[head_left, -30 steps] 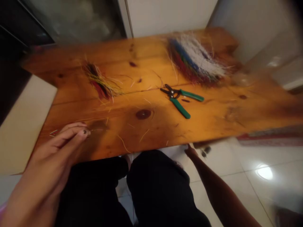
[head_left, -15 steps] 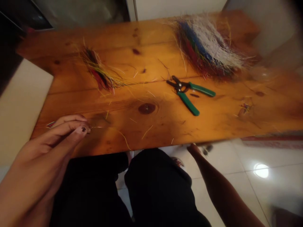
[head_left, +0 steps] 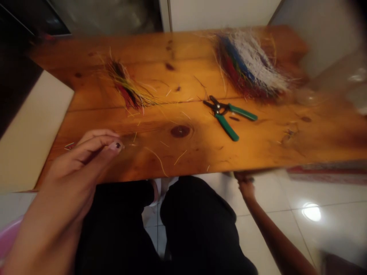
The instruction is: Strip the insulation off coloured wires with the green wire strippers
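Note:
At the left front of the wooden table, my left hand is closed in a pinch on thin wires. Their fine bare ends stick out past the fingertips, and short coloured ends show behind the hand. My right hand is low, at the front edge of the table over the floor; its fingers are partly hidden and blurred. Wire strippers with green handles lie with spread handles on the table. Beyond my left hand is a small bundle of red, black and yellow wires.
A large bundle of white, blue, green and red wires lies at the back right of the wooden table. Loose wire scraps are scattered about. A pale panel stands at left, and a pink rim shows below.
The view has shifted a little. My left hand keeps its pinch on the wires. My right hand shows more below the table edge, while the wire strippers stay where they were.

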`<move>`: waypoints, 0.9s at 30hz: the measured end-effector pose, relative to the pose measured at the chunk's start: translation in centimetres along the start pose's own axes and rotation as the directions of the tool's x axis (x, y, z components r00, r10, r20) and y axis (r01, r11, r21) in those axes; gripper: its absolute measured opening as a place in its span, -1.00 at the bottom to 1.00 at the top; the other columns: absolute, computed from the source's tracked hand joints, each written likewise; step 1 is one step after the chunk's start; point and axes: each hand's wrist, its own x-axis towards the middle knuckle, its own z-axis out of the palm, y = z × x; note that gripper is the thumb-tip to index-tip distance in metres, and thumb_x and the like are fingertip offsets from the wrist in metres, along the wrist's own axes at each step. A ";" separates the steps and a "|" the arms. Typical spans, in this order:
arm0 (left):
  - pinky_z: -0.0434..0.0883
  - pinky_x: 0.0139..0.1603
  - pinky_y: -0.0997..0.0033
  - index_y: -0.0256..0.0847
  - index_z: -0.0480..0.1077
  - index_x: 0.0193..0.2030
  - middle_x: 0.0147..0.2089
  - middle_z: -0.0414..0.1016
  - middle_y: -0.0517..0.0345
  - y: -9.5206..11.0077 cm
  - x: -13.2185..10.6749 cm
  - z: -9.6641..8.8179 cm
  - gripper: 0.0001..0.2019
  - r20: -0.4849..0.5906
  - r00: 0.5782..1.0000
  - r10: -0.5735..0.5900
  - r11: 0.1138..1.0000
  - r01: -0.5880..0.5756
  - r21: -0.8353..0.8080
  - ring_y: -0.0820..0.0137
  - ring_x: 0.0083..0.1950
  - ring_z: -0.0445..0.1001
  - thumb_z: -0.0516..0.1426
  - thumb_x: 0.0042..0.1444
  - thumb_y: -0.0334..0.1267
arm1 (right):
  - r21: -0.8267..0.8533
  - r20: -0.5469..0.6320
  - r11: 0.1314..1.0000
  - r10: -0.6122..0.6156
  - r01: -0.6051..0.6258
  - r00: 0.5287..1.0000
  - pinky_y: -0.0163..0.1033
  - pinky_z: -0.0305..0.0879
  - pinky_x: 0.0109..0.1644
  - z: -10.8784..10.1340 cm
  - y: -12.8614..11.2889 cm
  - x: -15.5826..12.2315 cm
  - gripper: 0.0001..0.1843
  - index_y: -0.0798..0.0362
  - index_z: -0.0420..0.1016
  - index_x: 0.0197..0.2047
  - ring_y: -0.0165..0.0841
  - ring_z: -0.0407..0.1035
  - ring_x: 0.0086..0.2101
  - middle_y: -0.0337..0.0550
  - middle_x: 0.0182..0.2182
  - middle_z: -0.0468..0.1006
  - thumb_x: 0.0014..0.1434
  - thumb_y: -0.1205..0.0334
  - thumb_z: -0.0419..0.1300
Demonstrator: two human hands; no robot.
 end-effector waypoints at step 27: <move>0.35 -0.03 0.30 -0.20 0.44 -0.37 -0.19 0.44 0.10 0.5 0.3 6.6 -0.85 0.431 0.900 0.061 0.988 0.008 -0.156 0.38 -0.08 0.43 0.12 0.04 -0.18 | 0.667 0.102 0.383 -0.897 0.639 0.431 -0.36 0.03 -0.53 -14.3 -21.6 -13.7 -0.76 0.07 0.47 -0.34 -0.53 0.11 -0.60 -0.34 -0.59 0.31 0.06 0.05 0.19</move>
